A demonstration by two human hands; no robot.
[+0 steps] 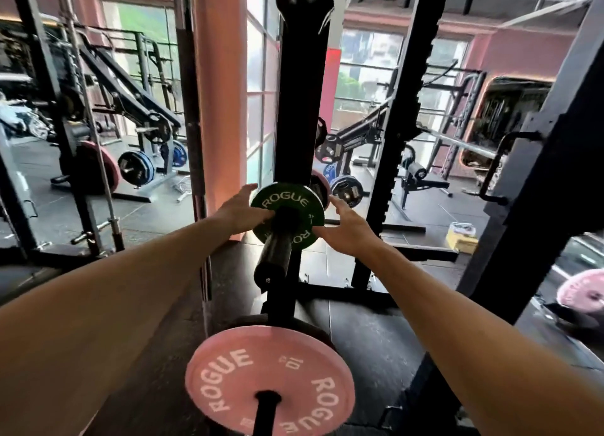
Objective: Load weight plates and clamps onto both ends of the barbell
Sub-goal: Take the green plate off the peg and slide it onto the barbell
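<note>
On a black storage peg (277, 243) of the rack upright (294, 115), a small green plate (287, 215) sits with both hands at its rim: the left hand (240, 212) grips the left edge, the right hand (346, 231) lies open along the right, fingers seemingly just touching. If the plate tilts while sliding, its bore could bind on the peg, or slip onto the pink plate (269, 381) below. The peg's near end stands free, with open floor either side.
</note>
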